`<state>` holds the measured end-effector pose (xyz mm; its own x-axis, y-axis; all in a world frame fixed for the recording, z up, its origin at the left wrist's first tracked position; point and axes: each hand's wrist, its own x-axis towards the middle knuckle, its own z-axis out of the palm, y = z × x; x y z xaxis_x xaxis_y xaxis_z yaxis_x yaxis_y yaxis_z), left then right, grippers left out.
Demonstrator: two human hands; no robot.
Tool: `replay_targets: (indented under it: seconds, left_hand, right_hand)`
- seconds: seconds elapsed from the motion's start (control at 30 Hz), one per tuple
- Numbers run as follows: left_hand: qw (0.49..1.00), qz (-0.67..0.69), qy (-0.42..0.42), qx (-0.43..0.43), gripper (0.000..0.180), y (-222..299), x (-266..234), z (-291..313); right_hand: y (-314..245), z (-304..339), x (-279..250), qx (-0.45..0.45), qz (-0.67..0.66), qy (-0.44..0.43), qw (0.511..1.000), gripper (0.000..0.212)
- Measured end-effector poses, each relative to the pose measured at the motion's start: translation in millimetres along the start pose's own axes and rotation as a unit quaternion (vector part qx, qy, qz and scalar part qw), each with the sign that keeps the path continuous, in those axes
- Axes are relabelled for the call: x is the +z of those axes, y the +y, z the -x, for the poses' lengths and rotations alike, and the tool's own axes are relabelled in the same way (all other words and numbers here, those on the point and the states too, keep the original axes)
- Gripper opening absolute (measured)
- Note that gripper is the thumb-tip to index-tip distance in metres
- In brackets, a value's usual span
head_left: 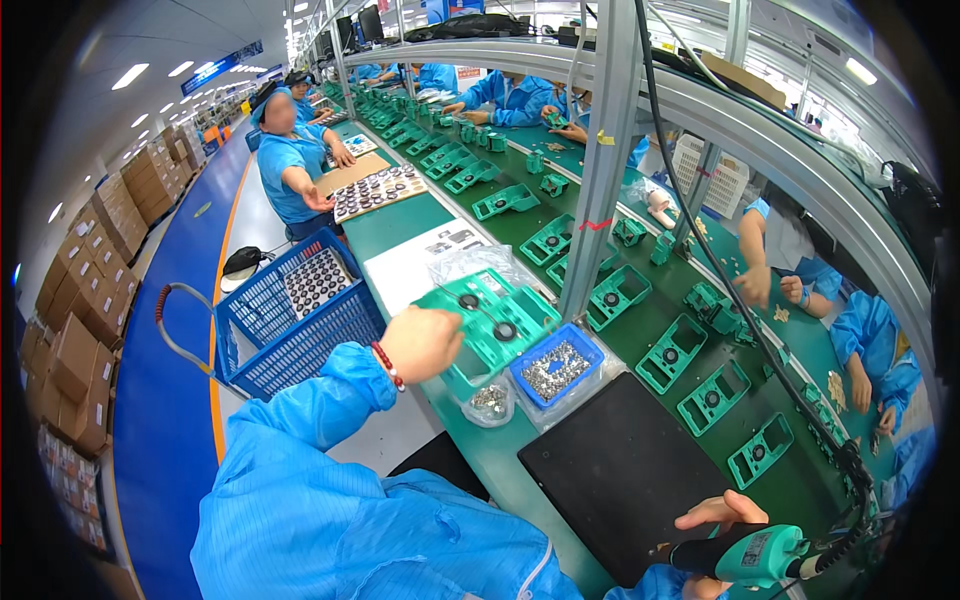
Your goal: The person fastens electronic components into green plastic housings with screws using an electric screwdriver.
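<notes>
My left hand [420, 343] is closed on the near edge of a green plastic housing [482, 312], which has round black parts set in it. The housing is tilted above the bench, close to a blue tray of small metal screws [555, 368]. Another green edge shows below it; whether that is a separate piece I cannot tell. At the lower right my right hand [722, 512] grips a black and green electric screwdriver [745, 553] with a cord at its end. Its tip is not clearly visible. A black mat [625, 470] lies between my hands.
A clear bag of small metal parts [490, 402] sits beside the tray. Green housings [672, 355] line the conveyor belt [640, 420]. A metal post [605, 170] rises ahead, with a hanging black cable [690, 210]. Left stands a blue basket [310, 350]; a co-worker [290, 165] sits beyond.
</notes>
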<state>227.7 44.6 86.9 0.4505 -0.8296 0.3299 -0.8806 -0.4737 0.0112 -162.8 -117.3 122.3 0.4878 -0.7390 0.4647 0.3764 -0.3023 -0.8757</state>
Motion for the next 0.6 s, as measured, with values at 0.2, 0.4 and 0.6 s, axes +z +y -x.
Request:
replay_targets:
  seconds: [0.2,0.4,0.6]
  left_hand:
    - [0.998,-0.033,-0.003,-0.048,0.019,-22,-12,-6]
    - [0.996,-0.026,0.021,-0.078,0.023,-45,0,-8]
    - [0.935,0.289,-0.079,-0.191,0.030,-93,27,-12]
  right_hand:
    - [7,-2,-1,-0.010,-0.016,-0.022,1.000,0.103]
    - [25,-18,-15,-0.120,0.027,-0.143,0.982,0.062]
    - [23,-17,-12,-0.095,0.043,-0.108,0.989,0.048]
